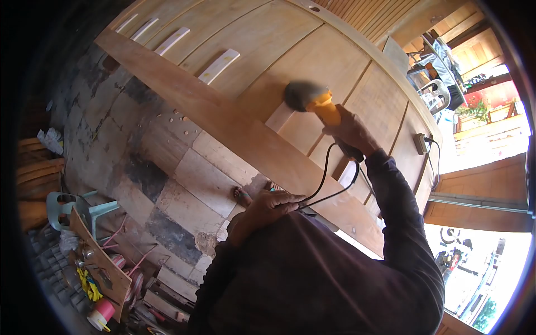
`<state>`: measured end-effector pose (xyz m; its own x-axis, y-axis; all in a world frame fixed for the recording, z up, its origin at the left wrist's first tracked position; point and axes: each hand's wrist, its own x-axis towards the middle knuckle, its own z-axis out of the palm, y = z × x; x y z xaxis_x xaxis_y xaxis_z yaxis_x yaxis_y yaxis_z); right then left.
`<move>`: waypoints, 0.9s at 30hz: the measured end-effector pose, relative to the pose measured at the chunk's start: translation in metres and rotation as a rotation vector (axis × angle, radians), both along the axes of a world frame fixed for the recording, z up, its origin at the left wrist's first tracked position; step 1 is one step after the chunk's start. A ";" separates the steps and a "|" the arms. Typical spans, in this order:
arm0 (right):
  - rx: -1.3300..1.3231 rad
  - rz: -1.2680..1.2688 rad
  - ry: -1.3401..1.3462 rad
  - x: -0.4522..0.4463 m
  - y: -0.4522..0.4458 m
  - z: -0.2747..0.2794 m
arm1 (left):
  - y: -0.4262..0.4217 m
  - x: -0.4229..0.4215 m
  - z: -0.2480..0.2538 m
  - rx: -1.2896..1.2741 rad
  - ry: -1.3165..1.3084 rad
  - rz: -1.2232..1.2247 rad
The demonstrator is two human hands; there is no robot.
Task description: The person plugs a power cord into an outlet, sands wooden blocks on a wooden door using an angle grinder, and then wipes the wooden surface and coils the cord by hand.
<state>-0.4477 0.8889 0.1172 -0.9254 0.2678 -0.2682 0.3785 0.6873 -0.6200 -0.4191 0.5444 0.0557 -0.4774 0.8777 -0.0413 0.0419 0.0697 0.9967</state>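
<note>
My right hand (353, 132) is wrapped round the yellow body of an angle grinder (326, 109). The tool's dark round disc (304, 95) is blurred and lies over the large wooden panel (296, 56); whether it touches the wood I cannot tell. A black power cord (326, 178) loops down from the tool's rear towards my left hand (269, 207). The fingers of that hand are closed on the cord, near the front edge of the long wooden board (223, 114).
Pale wooden strips (219, 66) stand along the panel. A socket box (420, 143) with a plugged-in cord sits at its right end. On the tiled floor (215, 167) at lower left are a green plastic chair (96, 209) and a red pail (101, 312).
</note>
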 end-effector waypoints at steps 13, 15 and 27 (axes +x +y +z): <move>0.017 -0.011 0.019 -0.006 0.013 -0.013 | -0.013 0.008 -0.002 0.017 -0.027 0.030; 0.053 0.032 0.021 0.004 -0.006 -0.006 | -0.014 0.008 -0.005 0.034 0.000 0.042; -0.036 0.090 0.038 0.054 -0.090 0.035 | -0.039 0.002 -0.027 0.009 0.127 0.105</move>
<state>-0.3933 0.7990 0.1518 -0.9550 0.1738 -0.2404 0.2919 0.6942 -0.6580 -0.4167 0.5058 0.0282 -0.5671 0.8230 0.0329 0.1607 0.0713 0.9844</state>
